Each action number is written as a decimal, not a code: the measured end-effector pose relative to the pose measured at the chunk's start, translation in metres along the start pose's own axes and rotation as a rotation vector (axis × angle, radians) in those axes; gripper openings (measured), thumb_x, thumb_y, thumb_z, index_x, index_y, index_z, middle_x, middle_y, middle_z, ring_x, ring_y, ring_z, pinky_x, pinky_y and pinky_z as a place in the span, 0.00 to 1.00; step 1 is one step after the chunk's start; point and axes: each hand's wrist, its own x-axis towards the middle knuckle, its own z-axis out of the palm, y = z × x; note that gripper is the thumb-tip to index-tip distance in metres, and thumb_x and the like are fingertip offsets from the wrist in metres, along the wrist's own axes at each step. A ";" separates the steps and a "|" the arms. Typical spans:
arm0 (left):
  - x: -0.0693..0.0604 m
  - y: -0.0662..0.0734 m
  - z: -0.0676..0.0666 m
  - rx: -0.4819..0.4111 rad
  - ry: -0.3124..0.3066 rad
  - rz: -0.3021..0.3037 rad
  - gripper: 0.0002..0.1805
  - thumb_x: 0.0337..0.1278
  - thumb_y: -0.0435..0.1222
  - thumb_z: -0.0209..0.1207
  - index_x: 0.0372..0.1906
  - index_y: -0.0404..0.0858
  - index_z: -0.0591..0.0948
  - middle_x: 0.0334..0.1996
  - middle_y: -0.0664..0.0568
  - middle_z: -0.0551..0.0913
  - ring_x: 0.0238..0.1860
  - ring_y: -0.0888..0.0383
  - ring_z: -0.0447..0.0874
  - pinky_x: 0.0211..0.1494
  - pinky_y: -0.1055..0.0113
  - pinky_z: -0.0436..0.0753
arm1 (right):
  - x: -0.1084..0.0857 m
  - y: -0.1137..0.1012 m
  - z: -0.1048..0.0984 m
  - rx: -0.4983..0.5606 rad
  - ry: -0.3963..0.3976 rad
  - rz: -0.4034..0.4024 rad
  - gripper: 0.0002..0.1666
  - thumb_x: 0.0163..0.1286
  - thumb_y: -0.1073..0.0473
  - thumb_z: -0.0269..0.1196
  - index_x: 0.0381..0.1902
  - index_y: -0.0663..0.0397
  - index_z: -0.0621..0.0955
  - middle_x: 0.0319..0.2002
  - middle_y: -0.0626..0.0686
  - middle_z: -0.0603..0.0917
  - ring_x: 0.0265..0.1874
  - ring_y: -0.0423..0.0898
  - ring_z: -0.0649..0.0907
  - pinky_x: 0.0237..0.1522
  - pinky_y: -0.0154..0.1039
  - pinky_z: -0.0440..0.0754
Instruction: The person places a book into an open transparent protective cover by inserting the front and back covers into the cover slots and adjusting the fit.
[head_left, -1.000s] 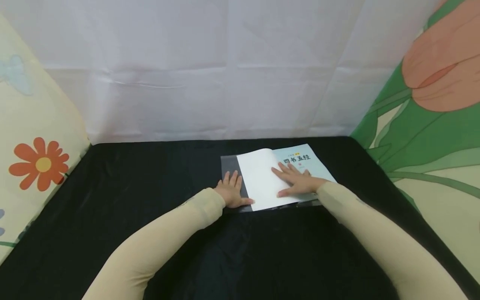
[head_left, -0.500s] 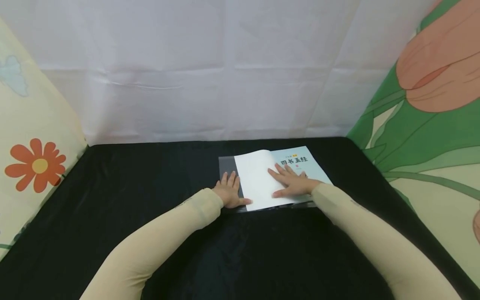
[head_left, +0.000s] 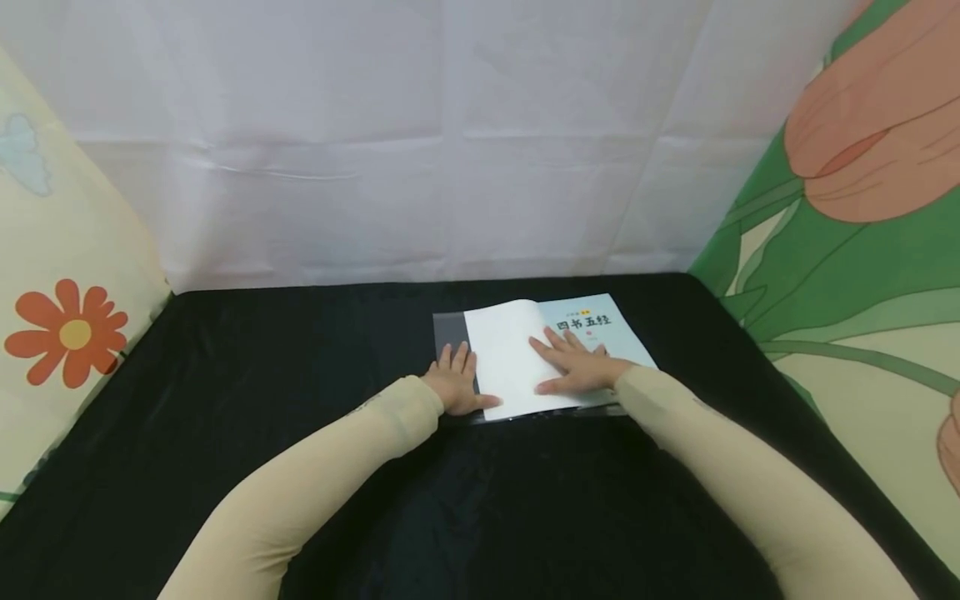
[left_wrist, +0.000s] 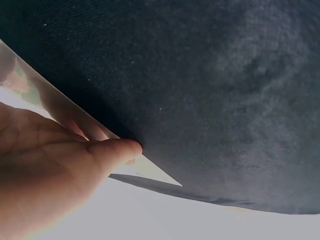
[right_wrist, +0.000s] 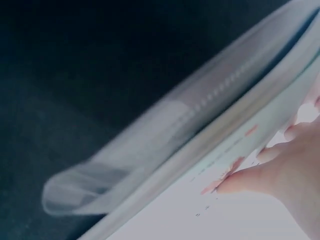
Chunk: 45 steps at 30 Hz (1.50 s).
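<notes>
A pale blue paperback book with dark Chinese title characters lies flat on the tabletop covered in black cloth, right of the middle and close to the far edge. The tops of its characters point to that far edge; the long axis of its cover runs from near to far, the far end leaning a little left in the head view. A blank white sheet is folded out to the left of the cover, over a clear plastic sleeve that shows past the sheet's left edge and along the near edge; the right wrist view shows it blurred.

The left hand rests with fingers spread on the plastic, thumb on the sheet's near left corner; its grip is released. The right hand lies across the sheet and the cover, fingers extended and apart, likewise grasping nothing. Cream sleeves reach in from the near edge.

Compared with a second ago, the left hand keeps its place on the book, while the right hand lies slightly farther left. A white cloth backdrop hangs beyond the far edge.
</notes>
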 end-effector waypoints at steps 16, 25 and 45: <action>0.014 -0.006 0.008 -0.001 -0.010 0.000 0.52 0.63 0.67 0.42 0.78 0.37 0.43 0.78 0.46 0.36 0.76 0.44 0.32 0.74 0.53 0.49 | 0.000 -0.005 -0.002 0.023 0.004 0.002 0.57 0.64 0.28 0.56 0.79 0.44 0.43 0.77 0.57 0.31 0.72 0.65 0.31 0.58 0.77 0.29; 0.030 -0.010 0.017 -0.008 -0.021 -0.005 0.54 0.61 0.70 0.41 0.78 0.37 0.42 0.78 0.46 0.34 0.76 0.43 0.31 0.74 0.52 0.49 | 0.002 -0.009 -0.001 0.036 -0.004 0.002 0.58 0.63 0.27 0.56 0.79 0.43 0.44 0.77 0.57 0.31 0.72 0.66 0.31 0.58 0.78 0.30; 0.008 -0.004 0.004 -0.030 -0.021 -0.001 0.50 0.65 0.64 0.44 0.78 0.36 0.45 0.78 0.45 0.37 0.76 0.44 0.33 0.74 0.53 0.49 | 0.003 -0.015 0.004 0.013 0.024 -0.011 0.56 0.64 0.29 0.56 0.79 0.43 0.44 0.77 0.57 0.32 0.72 0.66 0.32 0.58 0.78 0.32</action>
